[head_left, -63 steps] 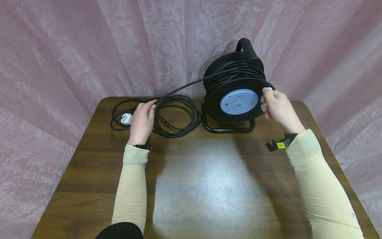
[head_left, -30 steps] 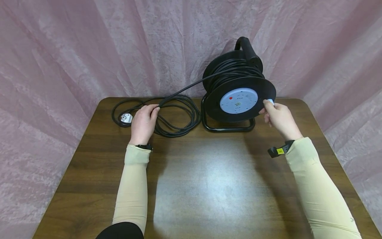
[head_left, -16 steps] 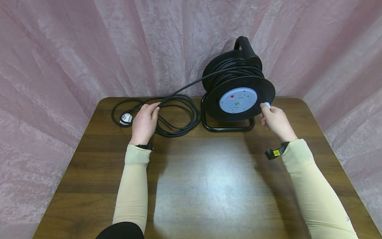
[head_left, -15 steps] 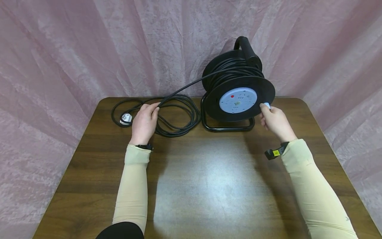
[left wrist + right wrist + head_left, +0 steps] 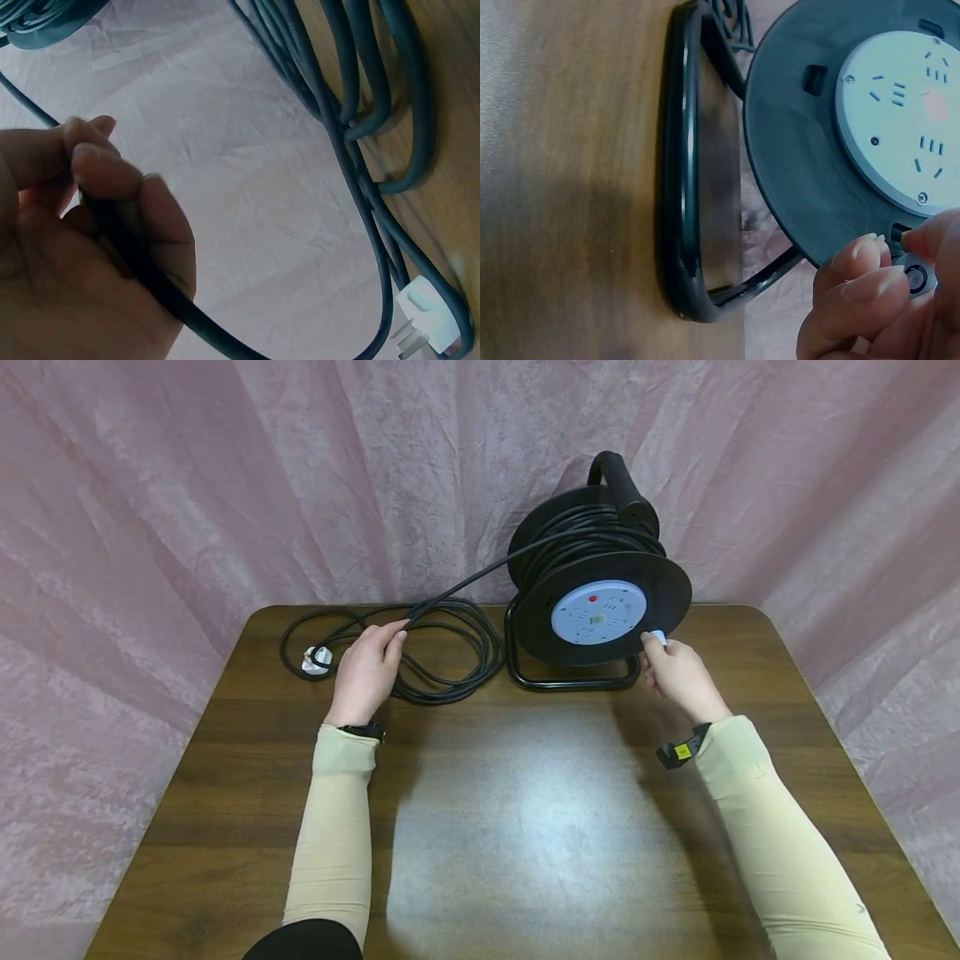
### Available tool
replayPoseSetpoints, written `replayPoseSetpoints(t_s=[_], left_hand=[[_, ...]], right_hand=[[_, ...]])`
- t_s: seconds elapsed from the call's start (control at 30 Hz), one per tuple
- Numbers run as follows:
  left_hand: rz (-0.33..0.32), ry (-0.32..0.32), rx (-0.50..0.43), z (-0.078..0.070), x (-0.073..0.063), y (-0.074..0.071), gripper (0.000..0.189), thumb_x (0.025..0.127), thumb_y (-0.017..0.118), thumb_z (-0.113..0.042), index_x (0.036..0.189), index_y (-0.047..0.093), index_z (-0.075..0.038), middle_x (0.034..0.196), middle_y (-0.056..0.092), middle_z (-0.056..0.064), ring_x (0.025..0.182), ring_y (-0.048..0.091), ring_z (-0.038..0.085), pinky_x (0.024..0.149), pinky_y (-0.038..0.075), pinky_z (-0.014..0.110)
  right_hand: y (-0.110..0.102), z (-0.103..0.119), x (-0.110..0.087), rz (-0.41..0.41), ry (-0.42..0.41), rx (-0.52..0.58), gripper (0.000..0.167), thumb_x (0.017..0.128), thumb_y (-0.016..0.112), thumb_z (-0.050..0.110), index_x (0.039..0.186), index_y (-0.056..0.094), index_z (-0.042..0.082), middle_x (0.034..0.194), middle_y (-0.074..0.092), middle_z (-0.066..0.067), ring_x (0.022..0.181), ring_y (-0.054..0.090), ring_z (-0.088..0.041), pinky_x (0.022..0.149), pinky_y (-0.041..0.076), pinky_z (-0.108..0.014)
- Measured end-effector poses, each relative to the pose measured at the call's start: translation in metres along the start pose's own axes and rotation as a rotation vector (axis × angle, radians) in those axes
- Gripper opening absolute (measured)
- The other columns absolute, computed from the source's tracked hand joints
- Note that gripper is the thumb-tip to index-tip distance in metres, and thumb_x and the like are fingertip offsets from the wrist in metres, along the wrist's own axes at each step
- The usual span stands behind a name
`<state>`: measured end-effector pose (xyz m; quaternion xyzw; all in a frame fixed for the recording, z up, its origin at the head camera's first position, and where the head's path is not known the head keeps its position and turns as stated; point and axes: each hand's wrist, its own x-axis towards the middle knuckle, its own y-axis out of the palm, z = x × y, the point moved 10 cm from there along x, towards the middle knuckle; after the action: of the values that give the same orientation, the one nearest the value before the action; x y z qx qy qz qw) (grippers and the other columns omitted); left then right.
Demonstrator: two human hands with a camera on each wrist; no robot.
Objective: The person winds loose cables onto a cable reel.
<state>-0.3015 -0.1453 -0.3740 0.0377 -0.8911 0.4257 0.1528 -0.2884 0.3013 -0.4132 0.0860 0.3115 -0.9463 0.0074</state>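
A black cable reel (image 5: 525, 627) stands on its tubular frame at the table's back right, with a pale socket panel (image 5: 598, 612) on its front disc. My right hand (image 5: 678, 672) pinches the small pale crank knob (image 5: 915, 276) near the disc's lower right rim. To the left, my left hand (image 5: 366, 672) holds the black cable (image 5: 142, 259), which runs through its curled fingers and stretches up to the reel. Loose cable coils (image 5: 450, 693) lie behind and beside that hand. The white plug (image 5: 318, 661) rests left of it, prongs visible in the left wrist view.
A brown wooden table (image 5: 480, 827) carries everything, its back edge close to a pink curtain (image 5: 360, 477). The reel's carry handle (image 5: 624, 489) rises at the top, and its black stand (image 5: 681, 165) sits on the tabletop.
The reel's disc has turned clockwise, shifting the red button up and right. My right hand has moved down and left with the knob. The left hand has shifted slightly right; the plug has rolled a little.
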Motion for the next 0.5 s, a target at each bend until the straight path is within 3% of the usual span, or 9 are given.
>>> replayPoseSetpoints(t_s=[0.2, 0.5], left_hand=[[0.058, 0.016, -0.034, 0.000, -0.001, 0.005, 0.040, 0.111, 0.047, -0.027, 0.146, 0.058, -0.011, 0.118, 0.063, 0.014, 0.087, 0.055, 0.032, 0.085, 0.043, 0.049], [0.030, -0.094, -0.069, 0.013, 0.000, -0.003, 0.043, 0.104, 0.055, -0.052, 0.120, 0.076, -0.017, 0.114, 0.073, 0.004, 0.097, 0.066, 0.027, 0.087, 0.050, 0.047]], right_hand=[[0.009, -0.001, -0.001, 0.031, 0.004, -0.028, 0.075, 0.103, 0.029, 0.068, 0.100, 0.055, -0.002, 0.070, 0.058, -0.012, 0.055, 0.051, -0.021, 0.055, 0.044, -0.034], [0.016, -0.004, 0.000, 0.041, 0.023, -0.074, 0.078, 0.104, 0.026, 0.067, 0.109, 0.055, -0.005, 0.067, 0.058, -0.009, 0.059, 0.054, -0.023, 0.062, 0.044, -0.038]])
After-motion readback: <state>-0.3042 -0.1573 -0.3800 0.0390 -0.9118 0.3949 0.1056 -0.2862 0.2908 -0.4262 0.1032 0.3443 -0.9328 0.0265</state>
